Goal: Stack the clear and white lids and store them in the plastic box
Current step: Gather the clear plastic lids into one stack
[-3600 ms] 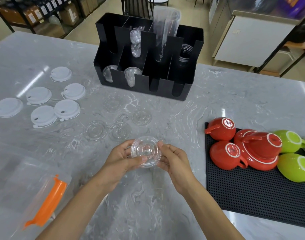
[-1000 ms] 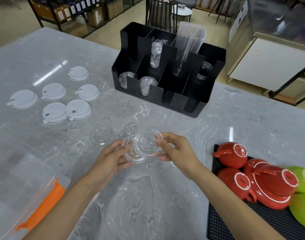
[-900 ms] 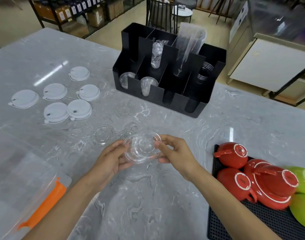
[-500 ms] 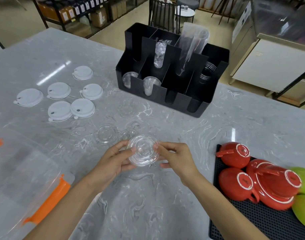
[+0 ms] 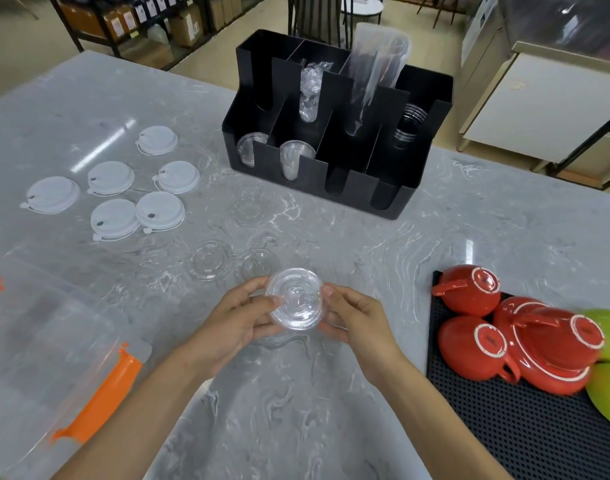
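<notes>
Head view: the left hand (image 5: 236, 318) and right hand (image 5: 355, 318) hold a small stack of clear lids (image 5: 295, 304) between them above the marble counter (image 5: 296, 393), fingertips curled around opposite rims, flat faces up. 2 loose clear lids lie just beyond the fingers: one (image 5: 258, 263) nearly straight ahead of the left fingertips, another (image 5: 209, 260) further to the left; a fainter third (image 5: 249, 209) sits towards the black organizer (image 5: 334, 133). The left hand is nearer to all 3, so it probably makes the next pickup. 6 white lids (image 5: 113, 183) wait far left. The plastic box (image 5: 50, 341), with its orange latch (image 5: 99, 398), stands at the near left.
</notes>
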